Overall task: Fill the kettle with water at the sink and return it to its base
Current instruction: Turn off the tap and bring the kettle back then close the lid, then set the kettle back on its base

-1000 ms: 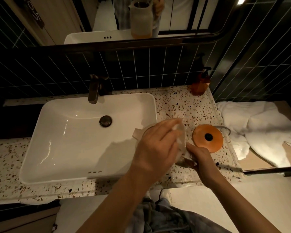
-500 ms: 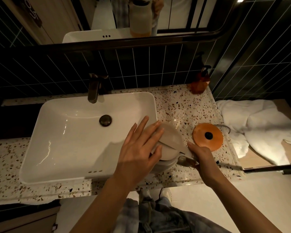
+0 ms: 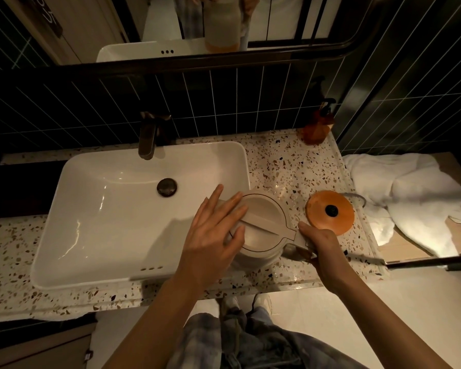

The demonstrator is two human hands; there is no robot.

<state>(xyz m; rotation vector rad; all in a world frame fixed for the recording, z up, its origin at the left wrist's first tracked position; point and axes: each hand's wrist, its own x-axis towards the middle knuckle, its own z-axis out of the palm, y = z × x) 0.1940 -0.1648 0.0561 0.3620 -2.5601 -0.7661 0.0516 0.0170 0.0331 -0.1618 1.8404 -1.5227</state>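
both hands are laid on the kettle [image 3: 261, 230], which stands on the speckled counter [image 3: 285, 166] just right of the sink [image 3: 117, 209] and just left of the round orange base [image 3: 329, 212], apart from it. the handle at the kettle's right side is wrapped by the right hand [image 3: 320, 245], fingers curled closed around it. the left hand [image 3: 215, 231] is spread flat and wide, its fingertips [image 3: 240, 209] rested on the closed lid; nothing is gripped by it. no water is seen running from the tap [image 3: 149, 134], and the basin is seen to be bare.

the step in hand is judged to be the closing of the lid, or a last press on it. whether the kettle is already filled cannot be told, since the lid is shut and the inside is hidden. if it is filled, only the return to the base is left: the kettle would be lifted by the handle, carried a short way right, kept level, and lowered so that its underside is centred over the dark stud in the middle of the base. the left hand would first need to be taken off the lid. the soap bottle [image 3: 317, 126] and the white towel [image 3: 410, 187] are judged to lie clear of that path.
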